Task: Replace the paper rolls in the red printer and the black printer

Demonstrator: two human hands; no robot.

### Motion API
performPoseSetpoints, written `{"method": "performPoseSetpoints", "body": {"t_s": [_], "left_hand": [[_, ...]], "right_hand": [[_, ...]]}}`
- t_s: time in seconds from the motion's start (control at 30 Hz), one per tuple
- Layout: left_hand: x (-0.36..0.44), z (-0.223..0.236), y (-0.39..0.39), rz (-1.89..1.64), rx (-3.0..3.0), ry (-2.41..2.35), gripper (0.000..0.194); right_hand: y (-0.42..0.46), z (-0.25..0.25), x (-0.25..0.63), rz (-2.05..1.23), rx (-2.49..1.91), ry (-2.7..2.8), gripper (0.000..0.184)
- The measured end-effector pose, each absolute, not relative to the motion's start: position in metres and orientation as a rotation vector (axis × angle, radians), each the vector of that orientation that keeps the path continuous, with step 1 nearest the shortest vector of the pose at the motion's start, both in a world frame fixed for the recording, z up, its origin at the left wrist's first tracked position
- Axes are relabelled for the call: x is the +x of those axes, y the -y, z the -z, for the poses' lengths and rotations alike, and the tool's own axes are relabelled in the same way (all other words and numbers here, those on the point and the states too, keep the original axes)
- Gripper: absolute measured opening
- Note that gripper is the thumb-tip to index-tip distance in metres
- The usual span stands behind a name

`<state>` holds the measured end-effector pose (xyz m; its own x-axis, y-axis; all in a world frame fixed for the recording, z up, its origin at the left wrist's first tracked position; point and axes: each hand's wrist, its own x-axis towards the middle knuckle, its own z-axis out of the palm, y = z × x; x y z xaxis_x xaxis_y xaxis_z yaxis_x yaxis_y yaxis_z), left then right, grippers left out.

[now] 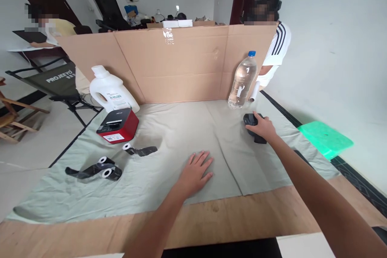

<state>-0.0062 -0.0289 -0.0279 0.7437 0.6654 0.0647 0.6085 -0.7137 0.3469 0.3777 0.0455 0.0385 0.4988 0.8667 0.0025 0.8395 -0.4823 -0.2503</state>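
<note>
My left hand (pixel 196 172) lies flat on the grey-green cloth (pixel 187 129), fingers spread, holding nothing. Over at the right, my right hand (pixel 263 126) is closed around a black device (pixel 250 119) resting on the cloth; its exact kind is partly hidden by my fingers. Left of my hands, a red and black receipt printer (pixel 117 125) stands on the cloth. Just in front of it lies a small paper roll (pixel 128 148) with a dark strip unrolled. Two more rolls (pixel 111 173) with dark wrapping lie closer to me on the left.
A cardboard screen (pixel 178 68) closes off the table's far side. Before it stand a white jug (pixel 113 90) on the left and a clear water bottle (pixel 242 82) on the right. A green stool (pixel 326 137) is beyond the right edge. Two people sit behind the screen.
</note>
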Motion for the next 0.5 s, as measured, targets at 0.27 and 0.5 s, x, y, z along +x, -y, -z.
{"method": "performPoseSetpoints", "body": {"t_s": [0.27,0.5], "left_hand": [[-0.007,0.016,0.03,-0.341,2.602,-0.983,0.055],[-0.143,-0.047,-0.016,-1.312,2.313,-1.462,0.031]], "right_hand": [[-0.044,-0.032,0.377,-0.161,-2.59,1.503,0.091],[-0.078,-0.037,0.289,0.26,-1.945,1.949,0.072]]}}
